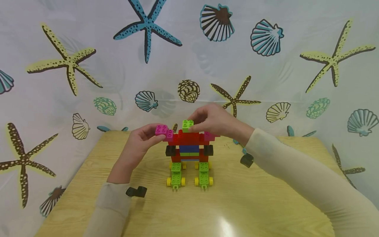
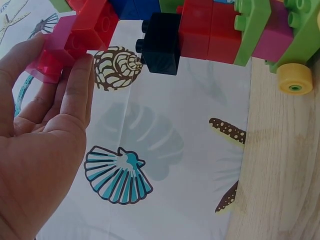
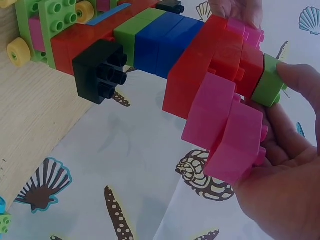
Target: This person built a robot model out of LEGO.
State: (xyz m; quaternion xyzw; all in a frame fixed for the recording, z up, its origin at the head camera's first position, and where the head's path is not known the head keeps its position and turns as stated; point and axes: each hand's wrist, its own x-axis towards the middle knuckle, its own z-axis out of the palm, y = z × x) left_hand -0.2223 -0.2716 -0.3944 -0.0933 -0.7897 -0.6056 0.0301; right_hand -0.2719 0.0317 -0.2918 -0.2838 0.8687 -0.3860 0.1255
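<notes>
A shell-and-starfish printed sheet (image 1: 88,39), glossy and faintly creased, hangs behind the desk (image 1: 237,204), whose pale wood-grain top carries everything else. Near the far edge of the desk, about midway between its side edges, stands the brick figure (image 1: 189,149), built of studded plastic blocks: a red and blue body, black blocks at the sides, pink arm bricks and two green wheeled bases with yellow wheels. The head view alone shows the whole figure upright and both cream sleeves reaching in from the near corners. The left hand (image 1: 139,143) has its grip clamped on the left pink arm brick (image 1: 164,131), fingers curled round it from the side; the left wrist view shows that brick as translucent pink against the fingers (image 2: 75,95), plus the underside of a black block (image 2: 161,42) that the head view hides. The right hand (image 1: 214,121) pinches the small green brick (image 1: 188,125) on top of the red body, its grip closed on it; only the right wrist view shows the thumb (image 3: 300,82) pressed on that green brick (image 3: 269,87) and the right pink arm brick (image 3: 227,127) lying against the palm. Two loose black pieces lie on the desk, one (image 1: 137,191) toward the near left corner by the left sleeve, one (image 1: 246,160) toward the right edge.
</notes>
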